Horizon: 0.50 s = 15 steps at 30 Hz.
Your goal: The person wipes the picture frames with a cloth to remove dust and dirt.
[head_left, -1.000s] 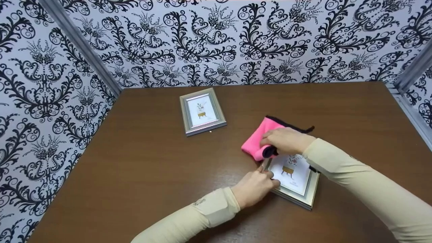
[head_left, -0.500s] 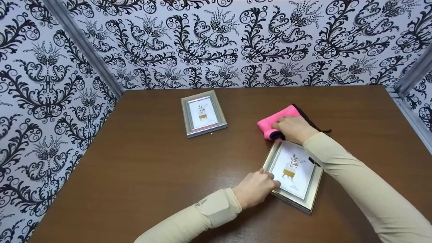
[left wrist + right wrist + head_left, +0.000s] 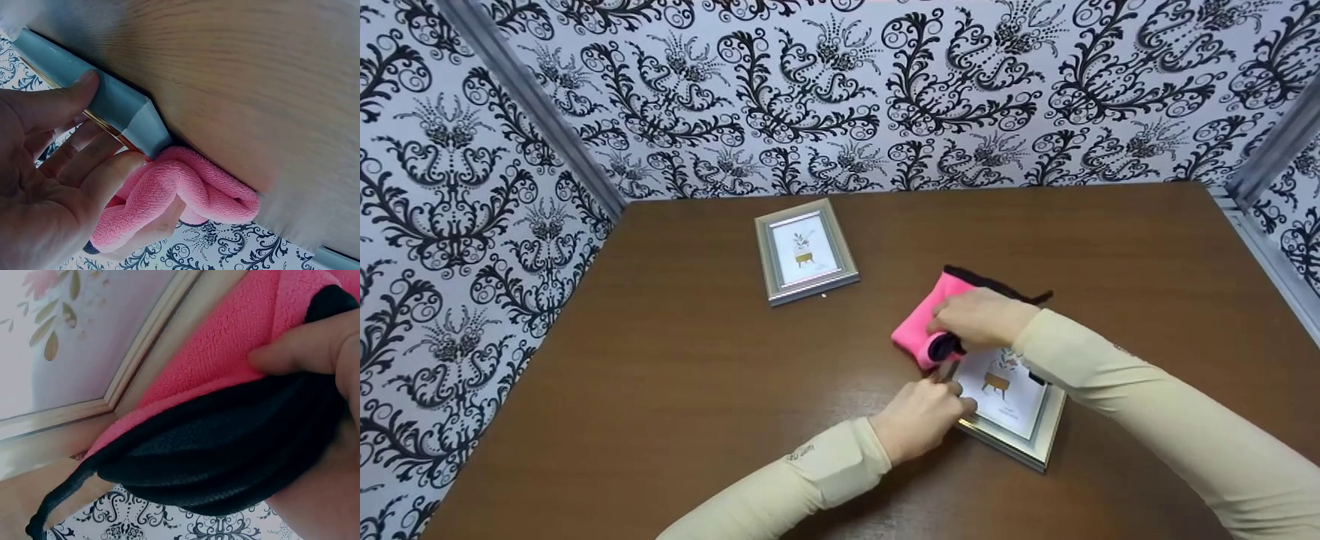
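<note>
A picture frame with a pale gold and silver border lies face up on the table at the right. My left hand holds its left edge; in the left wrist view the thumb presses the outer side and the other fingers reach over the face. A folded pink terry cloth with a black edge is gripped in my right hand at the frame's far left corner. In the left wrist view the cloth touches that corner, close to my left fingers. My right hand and sleeve hide the frame's far part.
Another picture frame lies face up near the back of the brown table. A tiny white speck sits by its near edge. Patterned walls stand behind and at both sides.
My right hand took the cloth away along the frame's far edge, then brought it back toward me and left to the far left corner. My left hand stays on the left edge.
</note>
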### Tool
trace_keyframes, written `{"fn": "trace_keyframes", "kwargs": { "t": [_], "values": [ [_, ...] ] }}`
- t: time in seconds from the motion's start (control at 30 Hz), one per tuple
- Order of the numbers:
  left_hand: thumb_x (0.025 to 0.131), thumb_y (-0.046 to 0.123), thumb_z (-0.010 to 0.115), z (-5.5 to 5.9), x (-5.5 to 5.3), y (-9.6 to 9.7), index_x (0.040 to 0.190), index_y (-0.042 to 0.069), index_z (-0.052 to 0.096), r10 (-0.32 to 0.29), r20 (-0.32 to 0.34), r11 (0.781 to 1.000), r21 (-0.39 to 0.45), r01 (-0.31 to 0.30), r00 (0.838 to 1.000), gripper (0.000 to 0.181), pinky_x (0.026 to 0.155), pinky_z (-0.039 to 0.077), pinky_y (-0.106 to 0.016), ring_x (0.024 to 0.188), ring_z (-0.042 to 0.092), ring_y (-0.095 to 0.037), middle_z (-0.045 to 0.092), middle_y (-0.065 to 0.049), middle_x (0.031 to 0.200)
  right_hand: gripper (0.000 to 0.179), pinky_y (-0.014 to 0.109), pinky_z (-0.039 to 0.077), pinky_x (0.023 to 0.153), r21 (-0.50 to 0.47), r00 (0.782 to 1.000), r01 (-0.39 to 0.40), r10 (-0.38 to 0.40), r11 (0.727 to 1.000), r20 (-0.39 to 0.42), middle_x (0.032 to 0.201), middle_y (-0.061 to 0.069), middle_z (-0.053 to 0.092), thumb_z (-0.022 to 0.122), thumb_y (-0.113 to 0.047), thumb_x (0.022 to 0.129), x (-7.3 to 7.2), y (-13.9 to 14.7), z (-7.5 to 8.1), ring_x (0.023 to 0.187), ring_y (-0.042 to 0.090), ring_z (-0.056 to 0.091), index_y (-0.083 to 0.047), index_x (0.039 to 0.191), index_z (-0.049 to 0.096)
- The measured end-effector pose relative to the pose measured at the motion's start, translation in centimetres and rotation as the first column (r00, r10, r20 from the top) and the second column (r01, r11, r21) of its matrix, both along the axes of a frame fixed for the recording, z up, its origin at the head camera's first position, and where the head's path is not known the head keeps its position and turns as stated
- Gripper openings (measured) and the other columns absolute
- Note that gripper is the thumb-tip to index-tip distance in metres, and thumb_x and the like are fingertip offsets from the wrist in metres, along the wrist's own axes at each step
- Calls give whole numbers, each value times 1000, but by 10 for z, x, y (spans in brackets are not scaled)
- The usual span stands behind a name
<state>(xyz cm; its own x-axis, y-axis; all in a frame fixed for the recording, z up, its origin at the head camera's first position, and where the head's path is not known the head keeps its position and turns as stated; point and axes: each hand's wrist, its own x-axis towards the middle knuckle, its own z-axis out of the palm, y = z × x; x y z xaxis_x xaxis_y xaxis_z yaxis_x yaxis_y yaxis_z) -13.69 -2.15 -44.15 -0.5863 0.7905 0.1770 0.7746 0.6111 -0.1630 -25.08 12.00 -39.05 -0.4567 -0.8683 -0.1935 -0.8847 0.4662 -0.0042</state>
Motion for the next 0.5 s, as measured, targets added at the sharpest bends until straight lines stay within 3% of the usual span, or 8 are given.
{"fn": "trace_keyframes", "kwargs": {
  "t": [0.13, 0.27, 0.5],
  "values": [
    [78, 6, 72, 0, -1, 0, 84, 19, 67, 1, 4, 1000, 1, -1, 1000, 16, 58, 54, -23, 74, 63, -14, 62, 2, 79, 14, 35, 50, 65, -24, 999, 12, -13, 1000, -43, 76, 1, 57, 76, -7, 78, -5, 4, -2, 69, 21, 56, -13, 88, 69],
    [76, 4, 72, 0, -1, 0, 84, 20, 67, 9, 11, 1000, 1, -9, 1000, 18, 62, 55, -24, 72, 63, -13, 61, 3, 79, 13, 36, 51, 67, -97, 994, 51, -61, 994, -96, 77, 3, 60, 77, -8, 74, -21, 14, -7, 69, 22, 58, -12, 83, 68],
    [78, 4, 71, 2, -2, 0, 85, 19, 67, 17, 52, 1000, -9, -16, 998, 17, 62, 55, -24, 67, 62, -13, 62, 3, 78, 16, 45, 52, 77, -188, 965, 239, -255, 953, -67, 85, 10, 65, 73, -4, 75, -46, 46, -7, 82, 30, 62, -10, 88, 69]
  ]
}}
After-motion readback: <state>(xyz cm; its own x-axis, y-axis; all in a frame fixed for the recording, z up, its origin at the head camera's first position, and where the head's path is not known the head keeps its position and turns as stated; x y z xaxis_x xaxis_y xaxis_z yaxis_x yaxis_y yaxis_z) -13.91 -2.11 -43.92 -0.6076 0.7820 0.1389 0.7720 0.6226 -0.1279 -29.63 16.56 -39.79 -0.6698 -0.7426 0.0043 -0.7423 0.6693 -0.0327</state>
